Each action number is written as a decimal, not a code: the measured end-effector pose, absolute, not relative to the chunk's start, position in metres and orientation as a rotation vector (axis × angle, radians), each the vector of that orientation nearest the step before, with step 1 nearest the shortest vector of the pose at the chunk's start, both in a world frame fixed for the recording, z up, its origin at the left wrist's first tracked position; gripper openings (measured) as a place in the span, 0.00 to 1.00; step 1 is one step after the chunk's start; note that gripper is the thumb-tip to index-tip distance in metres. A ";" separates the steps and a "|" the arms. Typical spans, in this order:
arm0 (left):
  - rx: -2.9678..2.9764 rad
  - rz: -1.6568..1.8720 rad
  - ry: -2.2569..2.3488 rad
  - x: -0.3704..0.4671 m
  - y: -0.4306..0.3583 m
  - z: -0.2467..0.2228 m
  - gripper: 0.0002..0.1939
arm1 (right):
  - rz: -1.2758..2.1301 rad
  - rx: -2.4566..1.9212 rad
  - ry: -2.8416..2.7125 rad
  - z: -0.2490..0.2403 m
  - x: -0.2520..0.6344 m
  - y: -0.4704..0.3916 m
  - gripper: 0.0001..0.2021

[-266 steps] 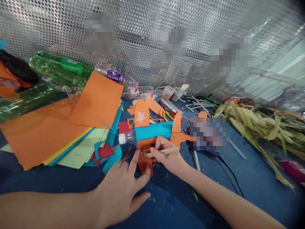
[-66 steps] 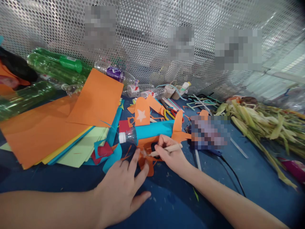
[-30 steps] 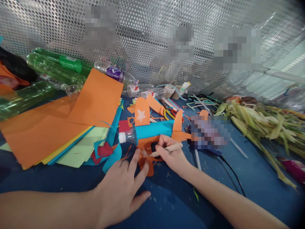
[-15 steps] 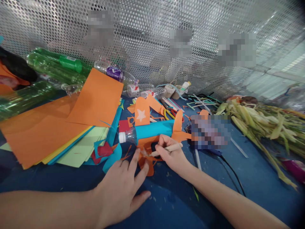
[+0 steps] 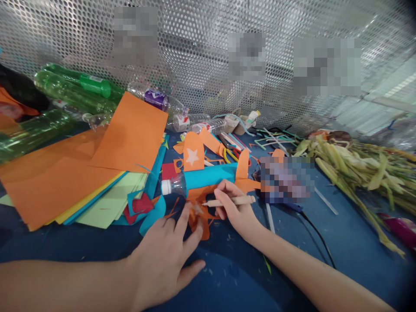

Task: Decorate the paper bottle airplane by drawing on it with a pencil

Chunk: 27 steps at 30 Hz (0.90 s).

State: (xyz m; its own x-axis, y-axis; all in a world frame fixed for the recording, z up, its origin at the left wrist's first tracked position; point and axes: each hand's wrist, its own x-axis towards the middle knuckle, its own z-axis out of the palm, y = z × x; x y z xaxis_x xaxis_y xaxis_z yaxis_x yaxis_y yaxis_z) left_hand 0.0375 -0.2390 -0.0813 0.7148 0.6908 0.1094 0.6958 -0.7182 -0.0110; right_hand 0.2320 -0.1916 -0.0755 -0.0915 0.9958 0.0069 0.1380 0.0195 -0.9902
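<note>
A plastic bottle wrapped in blue paper (image 5: 211, 174) lies on its side, its white cap to the left. Orange paper wings and tail fins stick out from it, and the far wing (image 5: 199, 147) carries a white star. My left hand (image 5: 165, 249) has its fingers spread, two fingertips pressing on the near orange wing (image 5: 204, 232). Between those fingers and the pen, a pale star shape shows on that wing. My right hand (image 5: 237, 210) pinches a beige marker pen (image 5: 211, 203), its tip pointing left at the star's upper edge; I cannot tell whether it touches.
Orange sheets (image 5: 133, 134) and other coloured paper are stacked at left, with green bottles (image 5: 81, 89) behind. Scissors (image 5: 230, 155) and straws lie past the blue bottle. Corn husks (image 5: 351, 164) spread at right. A black cable (image 5: 320, 236) crosses the table, and a perforated metal panel (image 5: 201, 26) stands behind.
My right hand has tilted the marker pen flatter and shifted its tip slightly up and left over the wing. My left hand stays in place.
</note>
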 end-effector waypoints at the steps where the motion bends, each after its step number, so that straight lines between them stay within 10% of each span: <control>1: -2.861 -0.151 -1.158 0.037 -0.239 -0.081 0.26 | 1.211 -1.260 -1.386 -0.075 0.232 -0.192 0.13; 27: -2.826 -0.106 -1.172 0.038 -0.240 -0.084 0.25 | 1.029 -1.319 -1.470 -0.077 0.234 -0.189 0.15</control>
